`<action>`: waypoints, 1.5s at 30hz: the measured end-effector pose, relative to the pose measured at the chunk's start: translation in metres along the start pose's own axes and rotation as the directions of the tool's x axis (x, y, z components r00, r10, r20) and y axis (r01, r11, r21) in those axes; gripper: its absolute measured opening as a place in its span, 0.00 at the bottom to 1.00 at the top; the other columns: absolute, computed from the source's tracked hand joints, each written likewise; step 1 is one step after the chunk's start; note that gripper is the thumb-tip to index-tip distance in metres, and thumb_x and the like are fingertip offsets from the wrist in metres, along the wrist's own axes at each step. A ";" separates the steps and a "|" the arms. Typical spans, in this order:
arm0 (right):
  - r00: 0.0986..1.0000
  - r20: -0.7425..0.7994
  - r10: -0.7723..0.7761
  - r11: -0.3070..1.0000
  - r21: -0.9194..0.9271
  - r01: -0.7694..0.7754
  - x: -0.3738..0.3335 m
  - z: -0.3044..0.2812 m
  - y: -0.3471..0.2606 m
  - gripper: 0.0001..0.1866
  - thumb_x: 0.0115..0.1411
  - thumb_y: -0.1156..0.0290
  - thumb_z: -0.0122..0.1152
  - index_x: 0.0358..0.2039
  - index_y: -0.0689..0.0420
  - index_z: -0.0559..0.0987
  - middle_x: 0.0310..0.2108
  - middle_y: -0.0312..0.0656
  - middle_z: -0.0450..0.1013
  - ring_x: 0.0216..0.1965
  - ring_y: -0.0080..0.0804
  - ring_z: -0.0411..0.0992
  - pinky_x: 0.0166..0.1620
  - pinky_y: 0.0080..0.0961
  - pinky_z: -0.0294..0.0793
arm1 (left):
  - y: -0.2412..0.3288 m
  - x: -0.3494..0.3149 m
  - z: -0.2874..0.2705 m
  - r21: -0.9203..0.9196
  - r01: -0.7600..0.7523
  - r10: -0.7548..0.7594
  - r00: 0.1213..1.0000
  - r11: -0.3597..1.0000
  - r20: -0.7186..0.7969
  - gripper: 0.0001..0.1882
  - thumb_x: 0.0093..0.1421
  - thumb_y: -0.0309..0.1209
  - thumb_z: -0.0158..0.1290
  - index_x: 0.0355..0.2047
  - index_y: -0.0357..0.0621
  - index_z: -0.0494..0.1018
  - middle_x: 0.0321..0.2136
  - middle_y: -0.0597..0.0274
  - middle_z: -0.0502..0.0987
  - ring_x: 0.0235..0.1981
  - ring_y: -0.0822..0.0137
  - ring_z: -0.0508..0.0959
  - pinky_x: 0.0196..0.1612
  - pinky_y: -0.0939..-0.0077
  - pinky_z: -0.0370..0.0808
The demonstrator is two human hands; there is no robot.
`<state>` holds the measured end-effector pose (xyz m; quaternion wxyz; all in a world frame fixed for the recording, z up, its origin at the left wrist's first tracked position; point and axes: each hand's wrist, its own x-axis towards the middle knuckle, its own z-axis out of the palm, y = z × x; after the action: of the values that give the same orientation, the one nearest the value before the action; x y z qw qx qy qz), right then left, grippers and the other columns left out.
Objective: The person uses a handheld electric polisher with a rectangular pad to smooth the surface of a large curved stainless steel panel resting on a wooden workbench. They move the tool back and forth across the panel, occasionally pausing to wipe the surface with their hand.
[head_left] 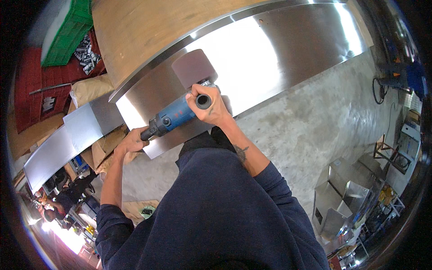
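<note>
A blue and black power sander (174,113) lies slantwise across my front, with a wide reddish-brown abrasive drum (194,67) at its far end. The drum is over a long, shiny sheet-metal panel (310,49); whether it touches the metal I cannot tell. My right hand (210,104) is closed round the side handle (204,101) near the drum. At the rear end of the tool, my left hand (132,140) is wrapped round its narrow black grip. The panel has a raised edge along its far side and rests on a wooden table.
The wooden tabletop (144,27) reaches beyond the panel. Bent metal sheets (67,148) lie at the left, near a green crate (67,33) and a red bin (31,81) with small metal parts. Metal boxes (337,198) stand on the concrete floor at right. Another person (67,198) is at far lower left.
</note>
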<state>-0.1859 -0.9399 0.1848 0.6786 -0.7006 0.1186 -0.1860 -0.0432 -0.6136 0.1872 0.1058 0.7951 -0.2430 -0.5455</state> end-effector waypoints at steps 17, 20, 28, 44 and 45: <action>0.997 -0.057 0.056 0.998 -0.016 -0.057 0.015 -0.105 0.005 0.18 0.64 0.69 0.63 0.20 0.58 0.66 0.17 0.33 0.61 0.23 0.21 0.59 0.28 0.26 0.60 | 0.106 0.055 -0.004 0.115 -0.050 0.048 0.999 0.992 0.023 0.29 0.50 0.24 0.60 0.56 0.39 0.75 0.37 0.42 0.83 0.38 0.52 0.82 0.48 0.60 0.76; 0.996 -0.062 0.071 0.997 -0.004 -0.071 0.019 -0.123 0.005 0.18 0.64 0.69 0.63 0.20 0.58 0.66 0.17 0.33 0.61 0.23 0.21 0.59 0.28 0.26 0.60 | 0.122 0.064 -0.003 0.109 -0.080 0.079 0.997 0.991 0.012 0.28 0.50 0.24 0.61 0.55 0.39 0.76 0.37 0.42 0.83 0.38 0.53 0.81 0.47 0.61 0.76; 0.998 -0.032 0.051 0.997 -0.050 -0.052 0.030 -0.178 0.009 0.18 0.64 0.71 0.64 0.21 0.57 0.66 0.18 0.33 0.60 0.23 0.20 0.59 0.27 0.26 0.59 | 0.162 0.089 0.009 0.062 -0.129 0.130 0.992 0.990 -0.003 0.25 0.50 0.24 0.61 0.51 0.40 0.77 0.33 0.45 0.81 0.35 0.53 0.80 0.44 0.61 0.75; 0.997 0.068 0.042 0.999 -0.018 -0.041 0.057 -0.267 0.000 0.18 0.66 0.72 0.63 0.22 0.58 0.66 0.17 0.37 0.58 0.20 0.21 0.58 0.24 0.26 0.59 | 0.247 0.126 0.015 0.009 -0.054 0.054 0.998 0.998 0.026 0.23 0.48 0.25 0.60 0.48 0.43 0.78 0.28 0.44 0.80 0.28 0.50 0.79 0.38 0.59 0.75; 0.997 0.068 0.036 0.999 -0.026 -0.035 0.059 -0.274 0.000 0.18 0.66 0.72 0.63 0.22 0.58 0.66 0.17 0.36 0.58 0.20 0.21 0.58 0.24 0.26 0.59 | 0.254 0.130 0.016 0.007 -0.065 0.065 0.998 0.998 0.027 0.24 0.48 0.25 0.60 0.49 0.43 0.78 0.29 0.43 0.80 0.29 0.49 0.79 0.38 0.58 0.75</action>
<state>-0.2483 -1.2135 0.1937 0.6767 -0.7127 0.1102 -0.1485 -0.0890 -0.8954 0.1852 0.1170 0.7799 -0.2724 -0.5512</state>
